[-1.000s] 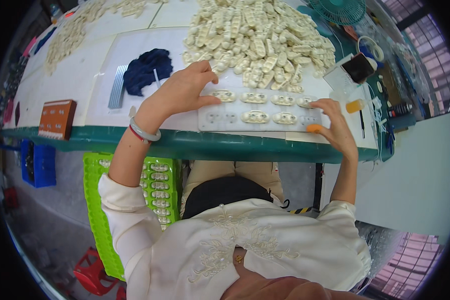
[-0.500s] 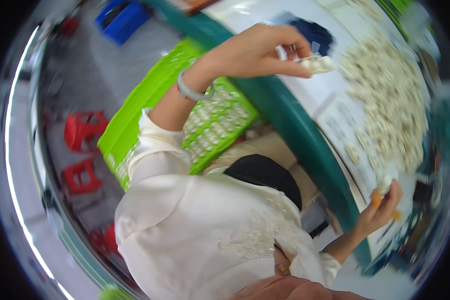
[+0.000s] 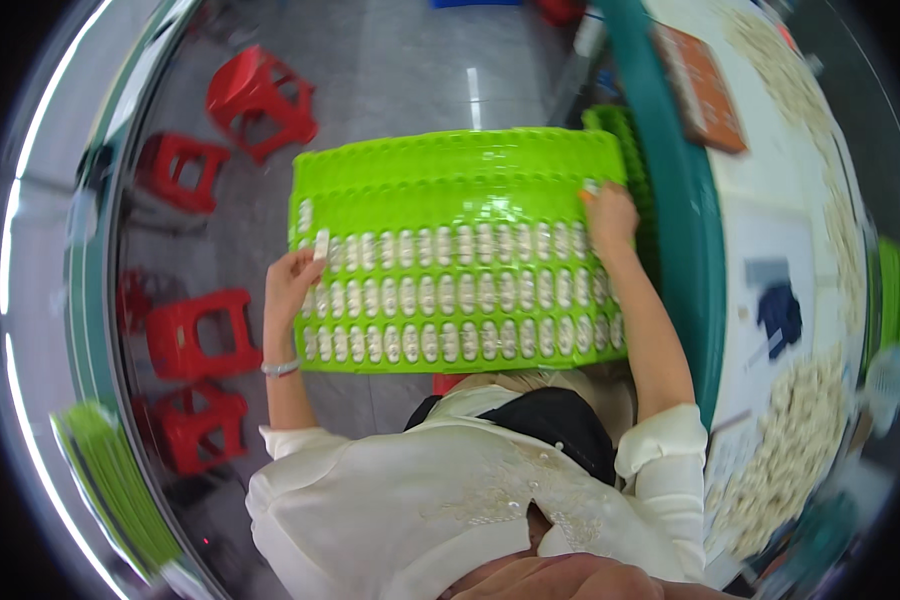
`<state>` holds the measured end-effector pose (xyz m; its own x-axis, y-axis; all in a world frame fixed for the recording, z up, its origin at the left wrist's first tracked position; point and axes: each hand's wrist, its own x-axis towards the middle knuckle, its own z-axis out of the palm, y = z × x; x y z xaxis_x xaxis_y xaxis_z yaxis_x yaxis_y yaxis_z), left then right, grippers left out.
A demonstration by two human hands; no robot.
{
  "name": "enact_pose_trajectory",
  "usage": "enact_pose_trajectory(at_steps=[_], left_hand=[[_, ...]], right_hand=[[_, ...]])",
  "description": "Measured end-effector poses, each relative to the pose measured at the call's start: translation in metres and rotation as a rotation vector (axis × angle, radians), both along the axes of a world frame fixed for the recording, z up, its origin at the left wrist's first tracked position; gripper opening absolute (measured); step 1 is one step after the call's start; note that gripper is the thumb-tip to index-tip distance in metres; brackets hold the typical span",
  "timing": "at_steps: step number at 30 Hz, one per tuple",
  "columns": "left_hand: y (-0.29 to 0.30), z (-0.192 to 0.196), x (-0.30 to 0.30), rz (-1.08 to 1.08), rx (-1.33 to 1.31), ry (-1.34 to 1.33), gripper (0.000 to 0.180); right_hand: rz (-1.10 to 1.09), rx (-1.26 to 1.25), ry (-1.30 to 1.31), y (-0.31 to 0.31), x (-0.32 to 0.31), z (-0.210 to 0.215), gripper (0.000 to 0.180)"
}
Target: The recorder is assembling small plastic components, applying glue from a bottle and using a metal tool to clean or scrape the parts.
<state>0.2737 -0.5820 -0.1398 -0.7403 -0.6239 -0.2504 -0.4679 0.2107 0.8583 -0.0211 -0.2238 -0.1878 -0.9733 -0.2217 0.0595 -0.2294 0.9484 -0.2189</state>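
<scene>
Left hand (image 3: 290, 285) at the left edge of the green crate (image 3: 450, 170), fingers curled, pinching a white strip (image 3: 321, 244) over the top row. Right hand (image 3: 610, 215) at the crate's right edge, fingers bent around the rim. Crate beside the green-edged table (image 3: 685, 250), filled with rows of white pieces (image 3: 460, 305). Risk, probably: strip set down crooked, or crate tipped by uneven pull, spilling the rows.
</scene>
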Motion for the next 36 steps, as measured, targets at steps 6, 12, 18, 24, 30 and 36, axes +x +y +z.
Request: enact_pose_trajectory(at_steps=[6,12,18,24,30,36], left_hand=[[-0.021,-0.013,-0.029,0.183,-0.596,-0.151,0.029],[-0.027,-0.053,-0.067,0.141,-0.816,-0.41,0.029],[-0.02,-0.037,-0.096,-0.067,-1.137,-0.348,0.052],[0.268,0.083,-0.197,-1.034,-0.37,0.616,0.039],[0.56,0.128,-0.139,-2.056,-0.184,1.251,0.037],[0.627,0.119,-0.116,-2.323,-0.612,1.01,0.028]], right_hand=[[0.009,-0.127,0.234,0.019,0.035,0.021,0.035],[0.028,-0.448,-0.134,0.061,0.139,0.082,0.017],[-0.469,-0.604,0.093,0.18,0.254,0.159,0.012],[-0.964,-0.211,0.424,0.359,0.372,0.229,0.029],[-0.878,-0.244,-0.046,0.407,0.454,0.192,0.043],[-0.684,-0.137,0.106,0.403,0.459,0.163,0.034]])
